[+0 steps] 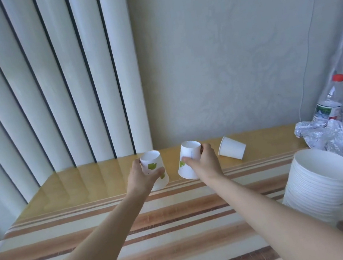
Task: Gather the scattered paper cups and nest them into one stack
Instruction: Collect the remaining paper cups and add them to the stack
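Pale wall and white vertical blinds back the striped counter (180,218), which runs to a glossy wooden strip at its far edge. From the head view — the only one — both arms reach to that far edge. The left hand (142,177) has its fingers (159,172) curled around an upside-down paper cup (154,168), base up, rim apparently on the counter. The right hand (204,160) wraps thumb and fingers around a second cup (187,161), also base up, tilted, with its rim seemingly off the surface. The two cups sit close together but apart, mouths down, axes nearly parallel. To nest them, one has to slide over the other's base, probably the lifted right one. A third cup (231,147) lies on its side just right of the right hand — nearer that hand — mouth facing left. A tall stack of white bowls (318,185) stands well to the right.
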Action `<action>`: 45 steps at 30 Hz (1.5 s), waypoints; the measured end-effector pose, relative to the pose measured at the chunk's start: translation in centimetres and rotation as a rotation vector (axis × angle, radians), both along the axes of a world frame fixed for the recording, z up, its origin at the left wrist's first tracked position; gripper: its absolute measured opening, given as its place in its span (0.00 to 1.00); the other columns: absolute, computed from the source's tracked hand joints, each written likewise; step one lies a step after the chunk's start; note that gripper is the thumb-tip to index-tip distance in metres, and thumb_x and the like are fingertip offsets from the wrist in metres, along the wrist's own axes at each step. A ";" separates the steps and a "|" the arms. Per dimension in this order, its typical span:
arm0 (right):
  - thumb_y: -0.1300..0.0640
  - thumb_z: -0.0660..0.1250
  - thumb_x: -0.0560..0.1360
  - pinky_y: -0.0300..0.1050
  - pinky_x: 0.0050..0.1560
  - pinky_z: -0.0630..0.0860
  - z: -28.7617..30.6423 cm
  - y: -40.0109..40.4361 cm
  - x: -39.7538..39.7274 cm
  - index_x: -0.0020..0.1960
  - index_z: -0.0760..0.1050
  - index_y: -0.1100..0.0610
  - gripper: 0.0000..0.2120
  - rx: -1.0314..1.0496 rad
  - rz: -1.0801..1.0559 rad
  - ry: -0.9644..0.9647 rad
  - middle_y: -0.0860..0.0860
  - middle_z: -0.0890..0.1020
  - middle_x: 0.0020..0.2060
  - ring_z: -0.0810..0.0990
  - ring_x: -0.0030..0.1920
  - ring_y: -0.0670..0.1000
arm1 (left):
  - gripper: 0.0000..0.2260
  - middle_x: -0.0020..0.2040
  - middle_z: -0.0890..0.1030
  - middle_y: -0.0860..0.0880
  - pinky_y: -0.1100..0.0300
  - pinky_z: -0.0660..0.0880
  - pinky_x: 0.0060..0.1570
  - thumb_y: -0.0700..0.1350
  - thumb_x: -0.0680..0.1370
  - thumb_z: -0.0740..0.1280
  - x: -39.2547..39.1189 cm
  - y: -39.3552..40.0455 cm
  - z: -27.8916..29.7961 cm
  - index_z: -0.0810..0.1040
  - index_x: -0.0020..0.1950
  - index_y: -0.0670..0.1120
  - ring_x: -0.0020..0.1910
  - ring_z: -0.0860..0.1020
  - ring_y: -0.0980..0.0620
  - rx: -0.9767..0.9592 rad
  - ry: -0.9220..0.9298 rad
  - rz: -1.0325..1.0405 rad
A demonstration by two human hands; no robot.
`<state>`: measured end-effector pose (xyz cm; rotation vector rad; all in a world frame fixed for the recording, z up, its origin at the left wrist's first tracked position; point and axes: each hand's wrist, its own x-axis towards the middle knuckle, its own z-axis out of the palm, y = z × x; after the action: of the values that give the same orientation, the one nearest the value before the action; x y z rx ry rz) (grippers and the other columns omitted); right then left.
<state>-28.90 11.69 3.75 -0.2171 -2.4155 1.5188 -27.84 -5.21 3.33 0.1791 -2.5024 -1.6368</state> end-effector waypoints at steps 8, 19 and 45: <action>0.51 0.68 0.70 0.51 0.54 0.75 9.7 -1.4 8.5 0.64 0.66 0.58 0.25 -0.024 0.167 0.149 0.54 0.69 0.58 0.76 0.53 0.55 | 0.19 0.49 0.75 0.48 0.62 0.71 0.38 0.48 0.75 0.67 8.2 -1.0 8.0 0.66 0.61 0.44 0.46 0.75 0.50 0.159 0.149 -0.107; 0.50 0.69 0.72 0.38 0.47 0.72 17.1 11.5 19.1 0.63 0.64 0.56 0.24 -0.152 0.087 0.245 0.49 0.76 0.49 0.76 0.48 0.47 | 0.23 0.45 0.75 0.49 0.71 0.72 0.30 0.48 0.73 0.70 14.4 4.0 12.4 0.59 0.60 0.48 0.40 0.74 0.57 0.203 0.183 -0.217; 0.64 0.70 0.70 0.44 0.50 0.68 10.4 24.4 21.7 0.42 0.73 0.54 0.07 -0.658 -0.212 0.196 0.51 0.80 0.42 0.75 0.48 0.52 | 0.29 0.57 0.77 0.50 0.59 0.74 0.53 0.49 0.74 0.70 15.9 22.0 10.9 0.62 0.70 0.46 0.55 0.78 0.52 0.423 0.114 -0.523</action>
<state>-7.18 36.11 14.13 -0.4151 -1.6194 2.0622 -11.97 16.75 14.27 -0.5556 -2.1978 -2.2796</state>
